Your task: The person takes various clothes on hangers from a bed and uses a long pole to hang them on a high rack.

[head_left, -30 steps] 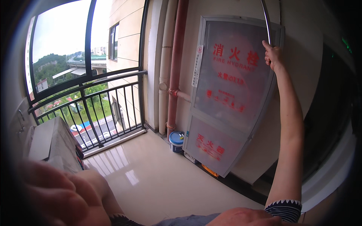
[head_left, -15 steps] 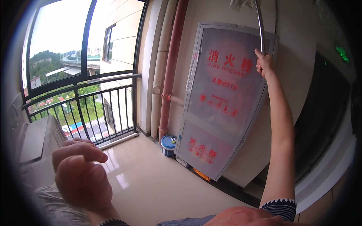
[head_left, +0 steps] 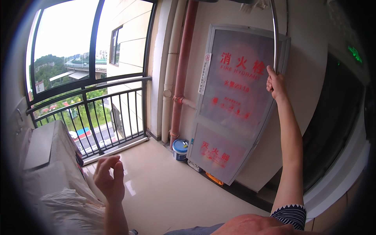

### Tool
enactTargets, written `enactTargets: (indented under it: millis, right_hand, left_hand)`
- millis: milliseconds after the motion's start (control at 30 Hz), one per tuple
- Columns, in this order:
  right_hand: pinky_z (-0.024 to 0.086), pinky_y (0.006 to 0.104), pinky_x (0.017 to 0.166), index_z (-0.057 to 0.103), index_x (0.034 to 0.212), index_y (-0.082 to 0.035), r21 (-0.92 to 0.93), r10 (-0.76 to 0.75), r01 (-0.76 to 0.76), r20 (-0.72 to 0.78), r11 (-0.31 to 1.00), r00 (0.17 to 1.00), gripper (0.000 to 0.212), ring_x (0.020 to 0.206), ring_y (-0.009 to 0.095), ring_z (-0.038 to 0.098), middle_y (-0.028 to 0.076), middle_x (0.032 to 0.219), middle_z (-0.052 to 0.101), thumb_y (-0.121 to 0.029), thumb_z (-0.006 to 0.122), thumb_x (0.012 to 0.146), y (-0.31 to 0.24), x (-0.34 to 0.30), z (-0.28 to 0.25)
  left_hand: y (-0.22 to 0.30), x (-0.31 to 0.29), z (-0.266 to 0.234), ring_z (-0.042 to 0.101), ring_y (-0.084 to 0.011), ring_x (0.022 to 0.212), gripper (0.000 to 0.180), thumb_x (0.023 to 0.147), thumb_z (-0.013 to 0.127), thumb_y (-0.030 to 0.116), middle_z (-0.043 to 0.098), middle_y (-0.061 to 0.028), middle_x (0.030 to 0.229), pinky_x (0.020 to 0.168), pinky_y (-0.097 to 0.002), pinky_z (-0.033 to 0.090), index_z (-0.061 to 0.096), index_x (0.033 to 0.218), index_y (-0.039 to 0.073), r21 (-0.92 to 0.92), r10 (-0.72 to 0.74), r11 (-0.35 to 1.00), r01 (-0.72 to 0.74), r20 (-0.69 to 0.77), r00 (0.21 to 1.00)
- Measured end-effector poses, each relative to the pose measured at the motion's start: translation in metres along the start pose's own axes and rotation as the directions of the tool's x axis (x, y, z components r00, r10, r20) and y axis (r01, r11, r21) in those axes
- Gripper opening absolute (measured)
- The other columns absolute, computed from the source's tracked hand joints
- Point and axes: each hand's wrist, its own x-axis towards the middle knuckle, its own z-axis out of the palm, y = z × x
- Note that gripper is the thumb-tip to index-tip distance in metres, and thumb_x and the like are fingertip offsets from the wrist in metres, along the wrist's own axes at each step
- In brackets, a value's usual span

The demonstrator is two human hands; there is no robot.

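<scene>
Toward the upper right of the frame, my right hand (head_left: pixel 276 84) is clamped around the lower end of a thin metal pole (head_left: pixel 275 39), thumb pointing up along it, arm stretched out in front of a grey cabinet (head_left: pixel 235 123) with red lettering. From my fist the pole runs up past the top edge, so its far end is hidden; beside it, at the top, shows something pale and fringed (head_left: pixel 256 5), and I can't tell whether the two touch. Left of the lower centre, my left hand (head_left: pixel 109 178) is well apart from the right, fingers curled, with nothing visible in it; whether thumb and fingertips meet I can't tell. A crumpled whitish cloth (head_left: pixel 68 207) lies in the lower left corner. As I judge it, taking hold of the pole and raising it are done, since it stands nearly upright in my grip. Whatever is left at its upper end falls outside the frame, so I can't say how much that is; the pole is not yet set down.
</scene>
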Motion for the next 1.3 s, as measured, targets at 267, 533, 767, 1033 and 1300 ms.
enactTargets:
  millis: [267, 533, 767, 1033, 1300]
  right_hand:
    - [0.036, 0.0255, 0.040, 0.042, 0.064, -0.011, 0.161, 0.225, -0.262, 0.216, 0.951, 0.950, 0.029, 0.041, 0.010, 0.041, 0.000, 0.049, 0.040, -0.027, 0.058, 0.082, 0.051, -0.130, 0.012]
    - [0.031, 0.0238, 0.044, 0.035, 0.068, -0.015, 0.027, 0.536, -0.593, 0.397, 0.805, 0.745, 0.027, 0.042, 0.006, 0.028, -0.004, 0.050, 0.030, -0.027, 0.046, 0.090, 0.197, -0.300, -0.023]
    - [0.039, 0.0251, 0.037, 0.036, 0.058, -0.014, -0.298, 0.763, -0.742, 0.491, 0.601, 0.421, 0.033, 0.036, 0.008, 0.036, -0.002, 0.045, 0.035, -0.022, 0.051, 0.087, 0.310, -0.465, -0.010]
    - [0.026, 0.0249, 0.028, 0.036, 0.061, -0.013, -0.532, 0.906, -0.796, 0.421, 0.290, 0.049, 0.033, 0.030, 0.009, 0.029, -0.003, 0.044, 0.031, -0.026, 0.056, 0.083, 0.302, -0.534, 0.017]
    - [0.026, 0.0231, 0.029, 0.037, 0.060, -0.013, -0.563, 0.781, -0.739, 0.619, 0.370, -0.080, 0.032, 0.032, 0.007, 0.030, -0.004, 0.045, 0.032, -0.022, 0.057, 0.084, 0.222, -0.614, 0.094]
  left_hand:
    - [-0.085, -0.121, -0.067, 0.046, -0.0059, 0.053, 0.010, 0.075, 0.056, -0.001, 0.052, -0.0012, 0.066, 0.049, -0.0194, 0.036, 0.063, 0.083, 0.001, 0.165, -0.570, 0.815, 0.556, 0.057, 0.820]
    - [-0.042, -0.220, -0.145, 0.050, -0.0123, 0.055, 0.011, 0.075, 0.056, 0.005, 0.056, -0.0078, 0.065, 0.051, -0.0245, 0.041, 0.063, 0.084, 0.003, 0.391, -0.715, 0.628, 0.672, -0.051, 0.697]
    - [0.038, -0.256, -0.212, 0.051, -0.0062, 0.059, 0.013, 0.075, 0.057, 0.005, 0.059, -0.0022, 0.069, 0.054, -0.0218, 0.043, 0.064, 0.086, 0.004, 0.390, -0.737, 0.399, 0.830, -0.403, 0.543]
    - [0.042, -0.211, -0.336, 0.056, -0.0107, 0.058, 0.012, 0.076, 0.058, 0.009, 0.063, -0.0062, 0.066, 0.056, -0.0242, 0.045, 0.066, 0.083, 0.006, 0.642, -0.314, 0.144, 0.753, -0.692, 0.650]
    - [0.027, -0.185, -0.554, 0.058, -0.0274, 0.076, 0.011, 0.072, 0.060, 0.021, 0.059, -0.0079, 0.079, 0.065, -0.0389, 0.046, 0.065, 0.078, 0.014, 0.763, -0.093, -0.430, 0.482, -0.568, 0.818]
